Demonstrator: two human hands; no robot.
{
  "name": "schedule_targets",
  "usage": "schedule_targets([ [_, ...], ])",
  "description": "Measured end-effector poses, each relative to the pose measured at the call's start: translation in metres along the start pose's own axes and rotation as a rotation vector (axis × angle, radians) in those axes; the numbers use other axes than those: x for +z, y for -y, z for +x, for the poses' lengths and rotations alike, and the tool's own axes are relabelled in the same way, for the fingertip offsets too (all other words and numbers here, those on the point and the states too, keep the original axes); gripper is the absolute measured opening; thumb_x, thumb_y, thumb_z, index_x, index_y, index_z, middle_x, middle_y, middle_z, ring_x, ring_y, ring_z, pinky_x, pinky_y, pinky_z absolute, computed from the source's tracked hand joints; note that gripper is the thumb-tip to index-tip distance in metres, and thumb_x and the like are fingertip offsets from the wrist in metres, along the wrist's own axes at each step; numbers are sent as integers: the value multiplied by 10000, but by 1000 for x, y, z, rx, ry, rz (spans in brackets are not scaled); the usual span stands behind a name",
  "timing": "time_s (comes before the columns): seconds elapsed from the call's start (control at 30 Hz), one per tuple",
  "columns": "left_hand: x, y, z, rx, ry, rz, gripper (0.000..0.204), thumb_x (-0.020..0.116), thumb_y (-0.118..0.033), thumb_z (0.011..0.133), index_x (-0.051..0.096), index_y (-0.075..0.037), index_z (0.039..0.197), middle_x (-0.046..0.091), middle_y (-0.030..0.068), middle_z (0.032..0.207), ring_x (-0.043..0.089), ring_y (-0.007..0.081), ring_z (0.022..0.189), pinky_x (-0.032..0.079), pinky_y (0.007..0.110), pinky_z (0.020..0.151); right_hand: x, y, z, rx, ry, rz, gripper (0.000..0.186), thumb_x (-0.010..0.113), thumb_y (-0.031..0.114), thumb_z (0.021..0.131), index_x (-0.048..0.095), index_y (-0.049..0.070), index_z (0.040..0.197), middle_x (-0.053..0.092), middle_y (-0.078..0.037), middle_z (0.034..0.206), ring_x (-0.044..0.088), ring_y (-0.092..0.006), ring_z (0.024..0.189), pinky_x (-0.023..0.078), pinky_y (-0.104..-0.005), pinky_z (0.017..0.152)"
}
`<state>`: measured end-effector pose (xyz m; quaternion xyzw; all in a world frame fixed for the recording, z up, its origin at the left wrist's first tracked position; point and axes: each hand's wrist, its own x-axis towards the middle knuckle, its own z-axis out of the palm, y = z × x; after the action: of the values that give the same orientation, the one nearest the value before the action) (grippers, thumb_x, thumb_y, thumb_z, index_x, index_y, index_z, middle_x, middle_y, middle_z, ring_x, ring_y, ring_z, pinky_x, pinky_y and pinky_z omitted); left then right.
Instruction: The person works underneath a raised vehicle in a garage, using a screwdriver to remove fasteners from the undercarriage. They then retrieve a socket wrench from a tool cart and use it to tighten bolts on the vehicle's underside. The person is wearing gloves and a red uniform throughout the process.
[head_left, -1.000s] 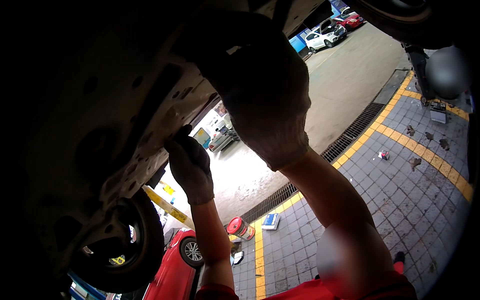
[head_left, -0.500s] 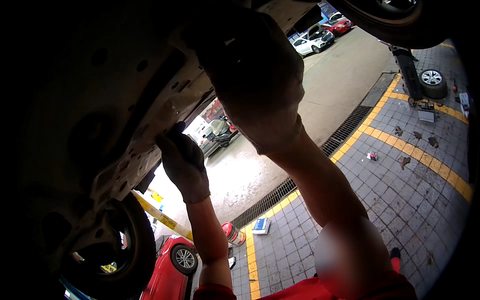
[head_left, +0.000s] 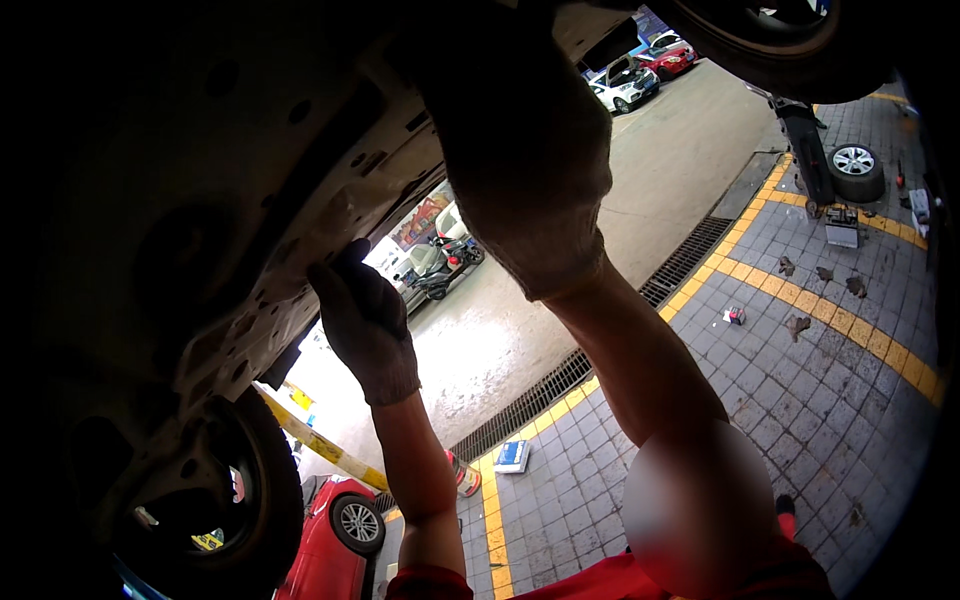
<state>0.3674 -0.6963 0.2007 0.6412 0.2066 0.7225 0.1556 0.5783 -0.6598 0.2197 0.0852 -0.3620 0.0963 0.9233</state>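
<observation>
Above me is the dark underside of a raised car [head_left: 330,215], with holes and ridges in its pale metal. My left hand [head_left: 368,330], in a dirty knitted glove, is up beside the metal edge, thumb and fingers curled inward. Whatever lies between those fingers is too dark to make out. Higher and further right, my gloved right hand [head_left: 535,190] reaches up against the underbody. Deep shadow swallows its fingers, so their grip and anything in them cannot be seen.
Car wheels hang at lower left [head_left: 255,490] and upper right [head_left: 770,50]. A yellow-striped lift arm [head_left: 330,440] crosses near a red car [head_left: 325,545]. On the tiles lie a blue-white box [head_left: 512,457], a bucket [head_left: 464,475], rags [head_left: 798,326] and a removed wheel [head_left: 855,172].
The view has shifted slightly, and the floor things sit a little further left. My right hand has moved slightly right against the underbody; my left hand stays in nearly the same place.
</observation>
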Motion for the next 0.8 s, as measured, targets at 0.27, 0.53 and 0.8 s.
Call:
schedule_targets([
  [0.27, 0, 1, 1, 1, -9, 18, 574, 413, -511, 1150, 703, -16, 1149, 307, -84, 604, 202, 43, 457, 152, 245, 420, -7, 8, 2, -243, 6, -358, 281, 739, 29, 918, 690, 94, 1187, 702, -178, 1105, 733, -376, 960, 606, -430, 761],
  [0.53, -2, 3, 0, 24, -11, -15, 581, 456, -494, 1143, 715, 26, 1161, 314, -73, 613, 204, 35, 458, 158, 230, 403, 2, 6, -5, -193, -92, -239, 305, 771, -9, 895, 666, 52, 1175, 715, -192, 1093, 761, -348, 864, 617, -418, 707],
  [0.8, -6, 8, 3, 59, 25, -55, 605, 442, -502, 1145, 710, 38, 1190, 343, -72, 607, 216, 32, 448, 168, 227, 398, -2, 1, 1, -323, -81, -407, 288, 767, 55, 910, 693, 36, 1188, 722, -210, 1014, 740, -381, 854, 601, -439, 763],
])
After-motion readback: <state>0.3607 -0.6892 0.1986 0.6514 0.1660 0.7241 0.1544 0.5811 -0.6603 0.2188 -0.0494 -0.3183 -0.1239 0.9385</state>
